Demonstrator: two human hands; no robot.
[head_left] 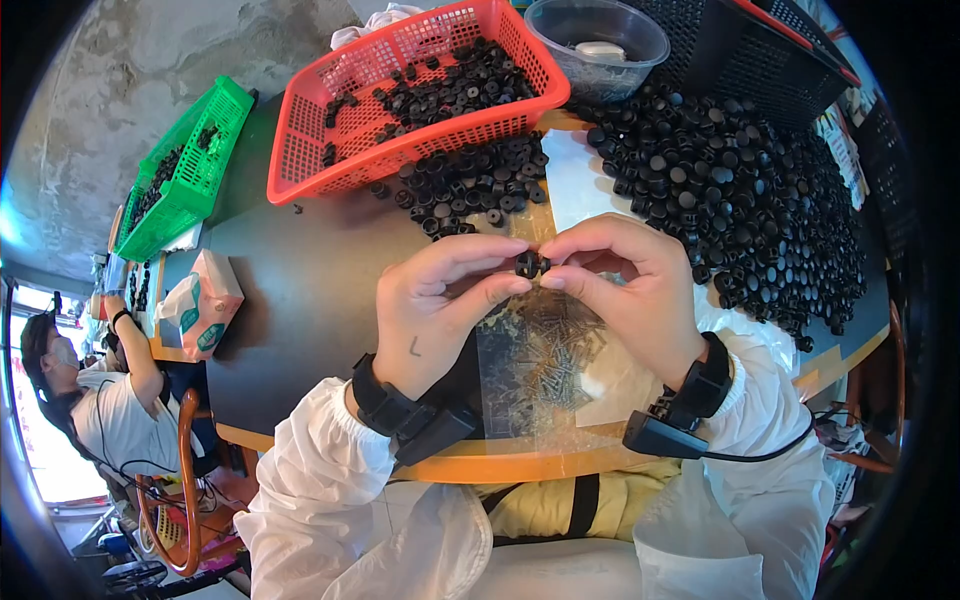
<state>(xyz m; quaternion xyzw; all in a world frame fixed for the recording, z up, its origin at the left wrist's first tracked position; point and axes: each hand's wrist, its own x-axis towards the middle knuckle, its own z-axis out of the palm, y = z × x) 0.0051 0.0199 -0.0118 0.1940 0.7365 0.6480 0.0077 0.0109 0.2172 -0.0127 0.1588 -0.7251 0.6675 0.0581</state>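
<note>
In front of me, above the table, both hands meet at a small black plastic part (528, 264). My left hand (425, 300) pinches its left side between thumb and forefinger. From the right, my right hand (635, 285) closes thumb and forefinger on a black piece at the same spot; whether this is one part or two pressed together I cannot tell. Below the hands, a heap of thin metal screws or pins (560, 365) lies on a clear plastic sheet (505, 385). Beyond them is a loose pile of black ring-like parts (475, 185).
A red basket (420, 145) holds black parts; a clear tub (640, 50) stands beside it. Many black round caps (740, 190) cover the right side. At left are a tissue box (215, 300) and a green basket (210, 165). A co-worker (115, 400) sits far left.
</note>
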